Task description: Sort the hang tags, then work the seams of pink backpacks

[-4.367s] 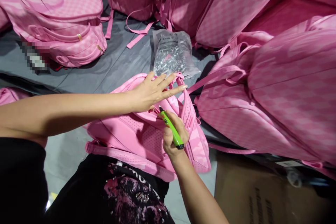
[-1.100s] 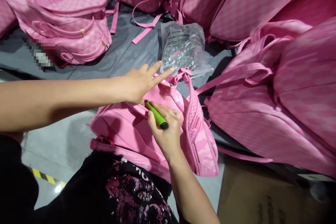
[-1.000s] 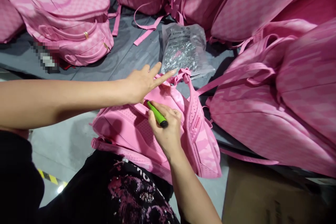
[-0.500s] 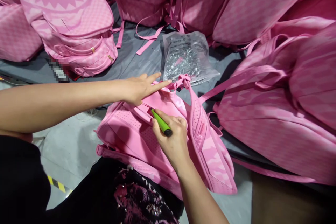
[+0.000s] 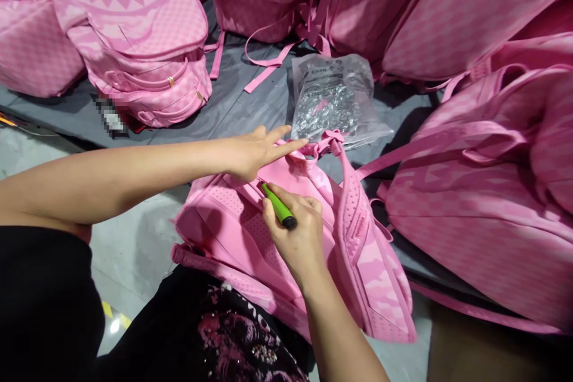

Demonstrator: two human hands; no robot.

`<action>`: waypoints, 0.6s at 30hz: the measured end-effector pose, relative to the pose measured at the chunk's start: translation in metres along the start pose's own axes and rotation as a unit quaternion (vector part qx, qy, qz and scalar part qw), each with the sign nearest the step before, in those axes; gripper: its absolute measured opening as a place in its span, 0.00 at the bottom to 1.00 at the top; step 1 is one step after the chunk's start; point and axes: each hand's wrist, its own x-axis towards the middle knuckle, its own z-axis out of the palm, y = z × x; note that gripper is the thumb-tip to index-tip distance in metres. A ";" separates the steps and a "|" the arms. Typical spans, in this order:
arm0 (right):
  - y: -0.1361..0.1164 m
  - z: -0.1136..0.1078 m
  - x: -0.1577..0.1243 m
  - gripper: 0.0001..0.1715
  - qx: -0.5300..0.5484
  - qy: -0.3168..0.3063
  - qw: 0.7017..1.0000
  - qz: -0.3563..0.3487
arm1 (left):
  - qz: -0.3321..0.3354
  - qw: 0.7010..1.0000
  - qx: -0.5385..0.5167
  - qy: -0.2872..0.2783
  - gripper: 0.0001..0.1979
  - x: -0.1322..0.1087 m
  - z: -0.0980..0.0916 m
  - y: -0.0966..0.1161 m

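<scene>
A pink backpack [image 5: 233,239] lies back-panel up across my lap and the table edge, its perforated padding and shoulder straps showing. My left hand [image 5: 257,152] rests flat on its upper part with the fingers apart, holding nothing. Wrapped in the fingers of my right hand [image 5: 298,230] is a short green-handled tool [image 5: 280,206] with a black end. Its far end points at a seam near the top of the back panel; the working tip is too small to make out. A knotted pink strap [image 5: 331,140] sits just beyond my left fingertips.
A clear plastic bag [image 5: 333,101] of small shiny pieces lies on the grey-covered table [image 5: 233,110]. Pink backpacks stand along the back, one [image 5: 147,42] at left. Another large backpack [image 5: 483,209] is close on the right.
The view has shifted slightly, so everything sits a little further right. Both hands keep nearly the same place on the backpack, and the green-handled tool stays in my right hand.
</scene>
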 end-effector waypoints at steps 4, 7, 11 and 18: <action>-0.003 0.001 -0.001 0.15 -0.004 0.000 1.000 -0.006 | 0.011 1.000 -0.006 0.009 0.58 0.003 0.002 -0.002; -0.005 0.001 0.000 0.16 -0.018 0.012 1.000 0.002 | 0.025 0.999 -0.011 0.027 0.60 0.005 0.007 -0.007; -0.006 0.001 0.002 0.16 0.004 -0.004 1.000 0.011 | 0.037 0.999 -0.020 0.034 0.63 0.009 0.013 -0.011; -0.007 -0.004 0.005 0.18 0.030 -0.037 0.999 0.019 | 0.022 0.999 -0.026 0.008 0.63 0.007 0.007 -0.006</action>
